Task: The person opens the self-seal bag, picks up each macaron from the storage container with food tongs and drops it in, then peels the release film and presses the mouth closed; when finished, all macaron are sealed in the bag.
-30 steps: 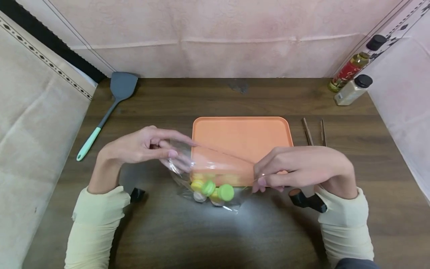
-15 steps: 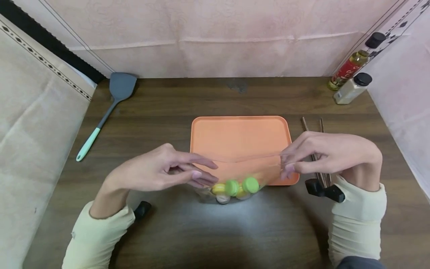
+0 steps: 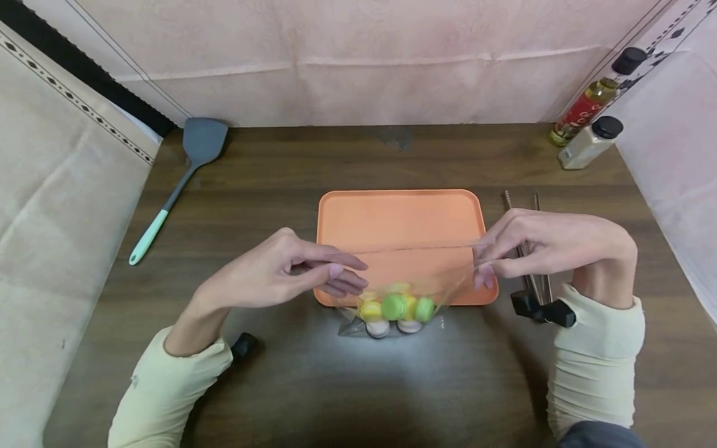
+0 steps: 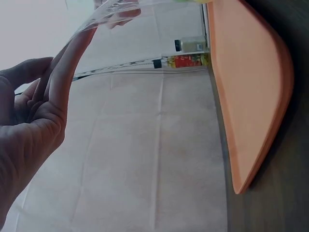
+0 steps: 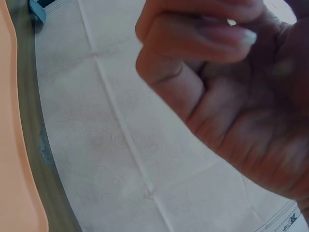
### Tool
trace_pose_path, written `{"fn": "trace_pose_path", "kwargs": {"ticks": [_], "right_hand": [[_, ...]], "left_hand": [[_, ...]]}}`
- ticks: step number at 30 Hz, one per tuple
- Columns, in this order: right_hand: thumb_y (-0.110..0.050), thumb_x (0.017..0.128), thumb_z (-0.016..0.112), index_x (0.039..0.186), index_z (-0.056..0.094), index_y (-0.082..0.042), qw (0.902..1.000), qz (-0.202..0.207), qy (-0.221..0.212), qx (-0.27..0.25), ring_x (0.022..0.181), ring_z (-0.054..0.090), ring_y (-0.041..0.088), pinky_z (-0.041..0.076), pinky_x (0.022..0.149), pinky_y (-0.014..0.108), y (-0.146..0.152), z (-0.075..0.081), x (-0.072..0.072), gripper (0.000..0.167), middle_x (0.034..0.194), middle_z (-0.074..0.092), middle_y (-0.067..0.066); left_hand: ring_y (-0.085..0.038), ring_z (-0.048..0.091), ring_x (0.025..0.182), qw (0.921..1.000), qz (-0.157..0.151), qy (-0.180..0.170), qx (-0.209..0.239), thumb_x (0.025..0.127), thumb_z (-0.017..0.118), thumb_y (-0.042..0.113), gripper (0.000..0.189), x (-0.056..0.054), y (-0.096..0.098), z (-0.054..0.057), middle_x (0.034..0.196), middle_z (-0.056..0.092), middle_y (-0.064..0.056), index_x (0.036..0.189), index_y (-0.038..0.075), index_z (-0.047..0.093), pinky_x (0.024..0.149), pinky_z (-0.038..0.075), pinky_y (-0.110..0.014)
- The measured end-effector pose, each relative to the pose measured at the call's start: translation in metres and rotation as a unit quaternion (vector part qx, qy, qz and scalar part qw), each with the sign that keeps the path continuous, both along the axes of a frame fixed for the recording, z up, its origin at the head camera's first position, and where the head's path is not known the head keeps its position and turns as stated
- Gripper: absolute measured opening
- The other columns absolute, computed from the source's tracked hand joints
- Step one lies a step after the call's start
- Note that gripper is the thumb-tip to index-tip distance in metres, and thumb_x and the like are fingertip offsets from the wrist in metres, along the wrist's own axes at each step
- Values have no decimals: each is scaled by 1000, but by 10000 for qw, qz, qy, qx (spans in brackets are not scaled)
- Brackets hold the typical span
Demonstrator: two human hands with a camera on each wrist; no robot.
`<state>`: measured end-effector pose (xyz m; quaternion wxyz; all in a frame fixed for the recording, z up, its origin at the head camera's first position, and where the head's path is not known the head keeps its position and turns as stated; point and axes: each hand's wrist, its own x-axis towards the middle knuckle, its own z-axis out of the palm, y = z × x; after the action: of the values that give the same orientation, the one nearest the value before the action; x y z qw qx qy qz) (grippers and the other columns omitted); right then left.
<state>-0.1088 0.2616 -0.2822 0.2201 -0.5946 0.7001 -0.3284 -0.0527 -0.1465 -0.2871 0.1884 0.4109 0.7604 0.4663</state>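
Note:
A clear plastic bag hangs between my hands over the front of an orange tray. Several small round yellow, green and white pieces lie at its bottom; their kind is hard to tell. My right hand pinches the bag's upper right edge, and its fingers look curled in the right wrist view. My left hand is at the bag's left side, fingers extended. In the left wrist view, the film lies against these fingertips, with the thumb lower along the fingers.
A grey spatula with a mint handle lies at the left. Metal tongs lie right of the tray, partly behind my right hand. An oil bottle and a black-capped shaker stand at the back right.
My right hand has moved right and slightly away from me, taking the bag along. The left hand has shifted right and lower. The bag's upper edge now runs nearly level between them.

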Motion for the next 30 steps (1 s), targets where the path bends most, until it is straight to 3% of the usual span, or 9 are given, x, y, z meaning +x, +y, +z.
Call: {"fn": "trace_pose_path", "kwargs": {"ticks": [5,7,12,15,18,21,23,25,30], "right_hand": [[14,97,65,116,78,-38,9998,-84,-171,1,87,68,0,55,79,18,1,-1,1,57,101,72,-23],[14,97,65,116,78,-38,9997,-134,-202,21,85,67,0,55,77,18,4,-1,1,58,100,71,-23],[11,99,67,117,79,-39,9987,-375,-258,234,84,67,1,55,72,19,10,2,4,54,102,72,-21],[0,102,73,112,78,-39,9939,-911,272,553,79,62,-4,51,69,16,15,12,13,41,98,69,-24],[-14,101,80,100,73,-41,9676,-2001,1436,553,69,52,-9,43,63,13,13,27,32,28,85,59,-28],[-17,102,80,96,75,-32,9278,-2824,2402,-407,66,46,-8,39,62,12,-7,33,53,17,79,56,-24],[-18,105,75,103,80,-21,9060,-2944,2846,-1069,66,49,-7,42,61,12,-33,33,63,6,84,63,-18],[-17,108,70,114,80,-9,8951,-2726,3205,-1475,69,56,-3,48,61,13,-64,29,71,15,95,70,-9],[-16,110,69,126,75,-3,8750,-2689,3800,-1333,62,58,8,47,49,25,-122,24,87,22,105,72,3]], "left_hand": [[-16,81,108,9977,235,-447,450,110,60,-1,24,4,7,-3,116,84,-4,127,-3,77,80,63,-23],[-26,81,111,9928,217,-798,871,111,58,-3,24,5,11,-5,118,83,-12,127,-8,75,94,64,-38],[-42,75,123,9726,162,-1349,1887,114,53,-1,31,6,24,-16,134,73,-30,137,-18,65,100,62,-49],[-40,73,128,9624,306,-1558,2206,116,51,4,35,7,32,-21,139,70,-31,142,-18,61,103,60,-51],[-37,73,128,9550,544,-1773,2315,116,51,7,36,10,38,-21,138,71,-29,143,-15,61,105,60,-51],[-36,73,128,9539,731,-1751,2323,117,50,9,37,15,41,-19,136,73,-28,142,-15,63,105,60,-50],[-36,73,128,9552,810,-1659,2311,118,48,11,38,19,42,-18,135,73,-27,142,-15,63,105,60,-49],[-35,74,127,9573,919,-1560,2254,119,46,11,38,23,42,-17,134,74,-26,143,-14,63,105,60,-48],[-24,76,121,9735,1474,-785,1563,114,52,3,33,33,39,-14,134,75,-21,140,-11,67,100,62,-35]]}}
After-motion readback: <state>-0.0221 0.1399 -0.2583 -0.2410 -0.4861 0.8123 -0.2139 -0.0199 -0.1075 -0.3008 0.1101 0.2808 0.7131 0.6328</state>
